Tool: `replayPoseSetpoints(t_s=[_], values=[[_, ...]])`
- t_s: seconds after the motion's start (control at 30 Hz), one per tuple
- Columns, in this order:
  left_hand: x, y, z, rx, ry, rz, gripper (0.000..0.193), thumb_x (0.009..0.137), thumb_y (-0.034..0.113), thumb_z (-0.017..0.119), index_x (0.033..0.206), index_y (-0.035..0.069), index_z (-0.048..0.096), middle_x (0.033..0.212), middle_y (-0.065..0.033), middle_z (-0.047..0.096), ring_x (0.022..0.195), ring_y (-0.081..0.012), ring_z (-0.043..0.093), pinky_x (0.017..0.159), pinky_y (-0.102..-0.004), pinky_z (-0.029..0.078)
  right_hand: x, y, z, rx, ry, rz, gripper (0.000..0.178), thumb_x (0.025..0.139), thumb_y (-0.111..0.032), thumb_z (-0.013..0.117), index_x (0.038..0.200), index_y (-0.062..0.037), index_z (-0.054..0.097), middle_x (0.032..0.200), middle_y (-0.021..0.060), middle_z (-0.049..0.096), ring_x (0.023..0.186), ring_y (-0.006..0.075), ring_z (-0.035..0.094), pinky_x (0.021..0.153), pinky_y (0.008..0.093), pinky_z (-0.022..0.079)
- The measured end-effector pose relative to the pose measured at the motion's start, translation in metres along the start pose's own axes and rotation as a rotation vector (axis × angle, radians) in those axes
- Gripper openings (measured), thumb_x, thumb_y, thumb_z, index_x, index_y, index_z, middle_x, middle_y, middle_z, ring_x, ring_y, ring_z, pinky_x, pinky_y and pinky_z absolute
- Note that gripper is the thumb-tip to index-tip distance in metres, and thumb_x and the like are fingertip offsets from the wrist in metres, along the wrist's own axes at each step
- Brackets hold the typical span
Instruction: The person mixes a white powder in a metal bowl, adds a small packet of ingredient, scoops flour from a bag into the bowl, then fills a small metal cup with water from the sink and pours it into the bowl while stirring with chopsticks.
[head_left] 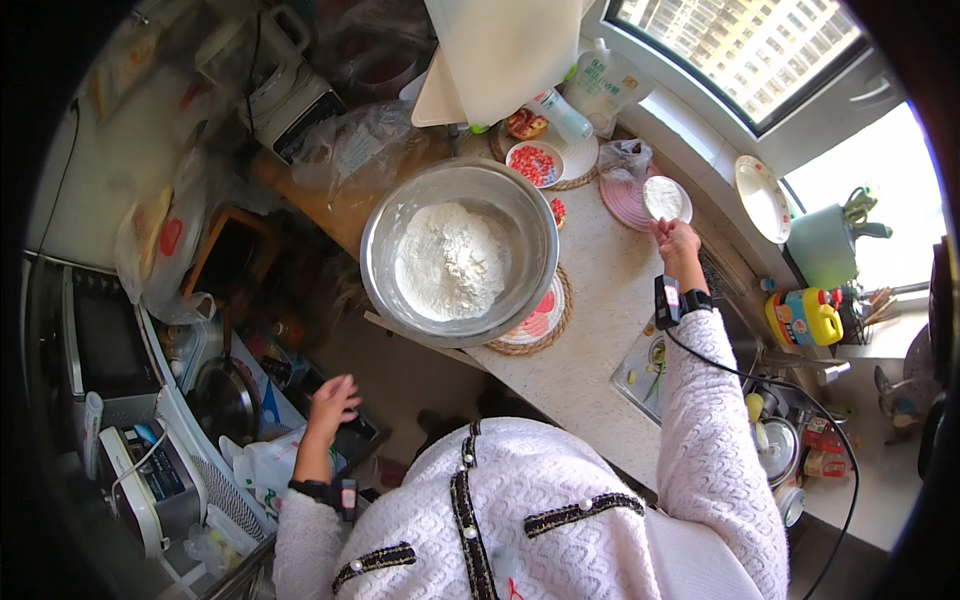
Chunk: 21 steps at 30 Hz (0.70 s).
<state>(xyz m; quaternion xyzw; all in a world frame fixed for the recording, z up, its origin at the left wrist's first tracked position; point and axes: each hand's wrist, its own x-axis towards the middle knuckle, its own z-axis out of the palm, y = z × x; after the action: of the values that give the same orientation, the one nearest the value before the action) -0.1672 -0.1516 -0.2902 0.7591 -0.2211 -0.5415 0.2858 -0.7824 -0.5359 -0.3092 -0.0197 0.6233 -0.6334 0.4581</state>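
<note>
Where the lower left of the frame fills with shelves and appliances, I note a dark frying pan [225, 400] standing tilted. Just right of it, the person's left hand [335, 405] is held out with nothing in it, fingers loosely spread, a black band [312, 490] at the wrist. It is well apart from the counter [600, 300]. Above, upper left of centre, a clear plastic bag [355, 150] lies crumpled.

At the centre of the frame, a large steel bowl [528, 240] sits by the counter's edge, holding a heaped mound of white powder [452, 262]; powder also dusts the inner wall. A round patterned mat [540, 325] shows partly from under it. Upper centre: a white dish [547, 182] of red seeds [533, 161], with a pouch [600, 85] standing beyond it.

Right of centre, a small white bowl [686, 208], also with white powder inside, is near a pink round mat [620, 197]; whether they touch, I cannot tell. The right hand [677, 238] pinches the small bowl's near rim. Farther right: a patterned plate [762, 198] leaning by the window, then a yellow jug [805, 318].
</note>
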Motion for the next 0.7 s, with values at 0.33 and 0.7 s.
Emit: replayPoseSetpoints(t_s=[0.33, 0.7], values=[[0.029, 0.148, 0.117, -0.560, -0.455, 0.038, 0.048, 0.094, 0.033, 0.056, 0.128, 0.001, 0.044, 0.115, -0.0172, 0.059, 0.100, -0.0305, 0.062, 0.077, -0.0470, 0.055, 0.015, 0.016, 0.011, 0.105, -0.078, 0.012, 0.021, 0.084, 0.008, 0.049, 0.102, 0.0114, 0.040, 0.094, 0.0215, 0.054, 0.074, 0.0324, 0.066, 0.064, 0.0456, 0.063], [-0.002, 0.183, 0.138, -0.274, -0.173, 0.175, 0.040, 0.077, 0.002, 0.052, 0.117, -0.003, 0.052, 0.099, -0.0114, 0.063, 0.080, -0.0217, 0.067, 0.058, -0.0322, 0.057, -0.189, 0.016, -0.039, -0.527, -0.605, 0.179, 0.052, 0.092, -0.035, 0.060, 0.127, 0.0001, 0.045, 0.106, 0.0147, 0.060, 0.071, 0.0198, 0.066, 0.055, 0.0287, 0.056]])
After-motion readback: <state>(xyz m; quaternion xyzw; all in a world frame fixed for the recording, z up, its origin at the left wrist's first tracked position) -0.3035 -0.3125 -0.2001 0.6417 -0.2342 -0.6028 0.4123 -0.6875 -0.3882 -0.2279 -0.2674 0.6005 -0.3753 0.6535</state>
